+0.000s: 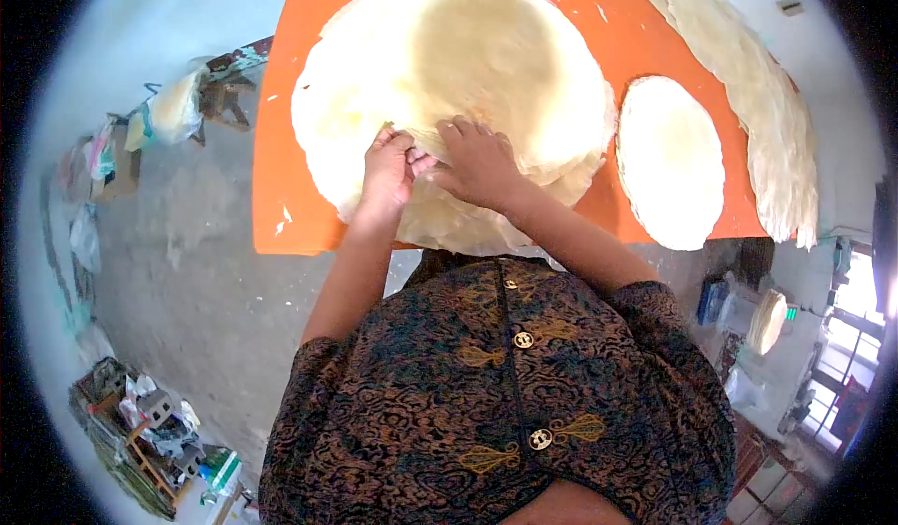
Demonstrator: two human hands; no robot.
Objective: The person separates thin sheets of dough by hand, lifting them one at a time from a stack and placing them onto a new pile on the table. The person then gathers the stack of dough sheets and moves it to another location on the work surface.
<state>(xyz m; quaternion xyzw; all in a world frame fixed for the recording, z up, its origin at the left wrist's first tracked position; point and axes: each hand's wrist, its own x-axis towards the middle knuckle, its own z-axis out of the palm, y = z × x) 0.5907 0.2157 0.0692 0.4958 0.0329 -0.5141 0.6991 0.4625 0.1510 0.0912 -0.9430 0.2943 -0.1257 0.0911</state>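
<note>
A wide stack of thin, pale round sheets [374,66] lies on the orange table [281,174]. Near its front part, my left hand [393,162] has its fingers pinched on the folded edge of a sheet. My right hand [475,158] is just to the right, palm down on the sheets, fingers slightly bent and a little apart, with the folded edge between the two hands. The underside of my right hand is hidden.
A smaller oval stack [671,162] sits on the table to the right. Overlapping sheets [748,104] line the table's right edge. Cluttered items [154,431] stand at the lower left, and bags [176,109] are at the upper left.
</note>
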